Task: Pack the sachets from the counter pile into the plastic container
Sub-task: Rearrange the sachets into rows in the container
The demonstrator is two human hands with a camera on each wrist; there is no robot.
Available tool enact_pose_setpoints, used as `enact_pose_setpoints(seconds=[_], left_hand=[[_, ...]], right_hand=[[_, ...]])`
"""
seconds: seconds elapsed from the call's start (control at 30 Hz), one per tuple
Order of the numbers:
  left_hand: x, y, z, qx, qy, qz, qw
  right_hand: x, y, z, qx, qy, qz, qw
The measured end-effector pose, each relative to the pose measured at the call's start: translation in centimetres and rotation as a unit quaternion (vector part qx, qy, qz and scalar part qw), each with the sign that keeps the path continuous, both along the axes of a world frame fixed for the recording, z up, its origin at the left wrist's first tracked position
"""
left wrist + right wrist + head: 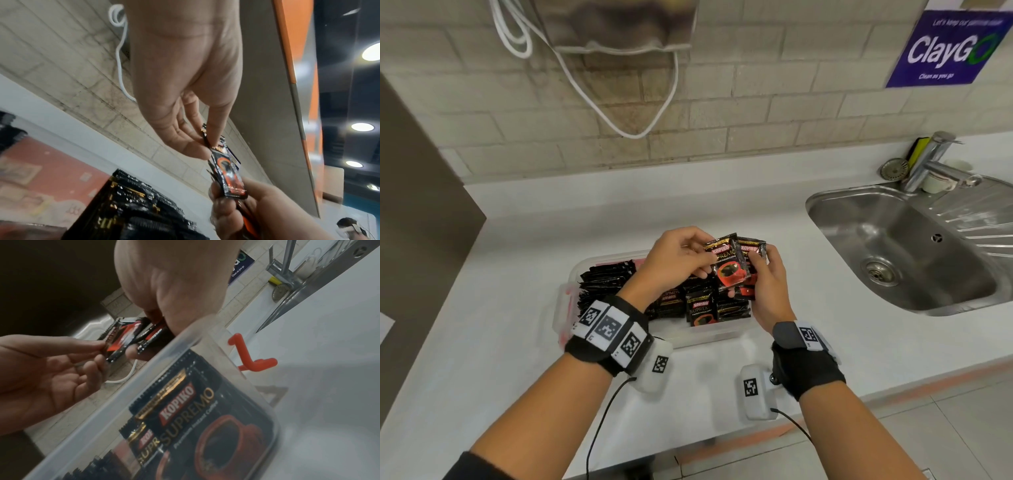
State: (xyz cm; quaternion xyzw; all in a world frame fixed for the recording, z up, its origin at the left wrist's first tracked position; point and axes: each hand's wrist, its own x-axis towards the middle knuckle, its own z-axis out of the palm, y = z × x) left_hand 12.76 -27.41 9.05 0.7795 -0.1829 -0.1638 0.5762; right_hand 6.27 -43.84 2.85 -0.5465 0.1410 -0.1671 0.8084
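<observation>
Over the clear plastic container (709,337) on the white counter, both hands hold black-and-red Kopiko sachets. My left hand (697,260) pinches the front sachet (726,265) by its left edge between thumb and fingers. My right hand (762,277) grips a small fanned bunch of sachets (753,248) from the right. The left wrist view shows the left hand (205,147) pinching the sachet (228,177). In the right wrist view the right hand (174,308) holds the bunch (152,335). Several sachets (602,284) stand packed in rows inside the container; one (195,410) shows through its wall (115,404).
A steel sink (893,246) with a tap (928,161) lies to the right. A white cable (619,120) hangs on the tiled wall behind. A dark panel (414,240) bounds the counter at the left. The container's red latch (246,353) sticks out at its right end.
</observation>
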Motion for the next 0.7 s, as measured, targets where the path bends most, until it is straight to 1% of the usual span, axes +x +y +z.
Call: enact_pose_setpoints(seconds=[0.1,0.17,0.23,0.3,0.43,0.57,0.7], left_hand=[[0.5,1.4,0.5,-0.023,0.005,0.027,0.999],[0.8,2.3,0.5,-0.013,-0.003,0.047,0.999],[0.9,3.1,0.1,0.019,-0.019,0.057,0.998],[0.8,3.6,-0.5,0.076,-0.042,0.052,0.995],[0.0,3.4,-2.2,0.179,-0.068,0.002,0.981],[-1.0,2.2,-3.4,0.226,-0.081,-0.039,0.97],[-1.6,1.3,-4.1,0.261,-0.096,-0.03,0.96]], right_hand=[[-0.2,0.0,0.1,-0.002,-0.003,0.01,1.0],[-0.2,0.0,0.2,-0.007,0.002,0.004,1.0],[-0.2,0.0,0.3,-0.01,0.003,0.002,1.0],[-0.3,0.0,0.4,-0.003,0.002,0.003,1.0],[-0.4,0.1,0.6,0.013,-0.008,0.012,1.0],[-0.5,0.2,0.6,0.003,-0.004,0.01,1.0],[-0.4,0.2,0.5,-0.011,0.003,0.01,1.0]])
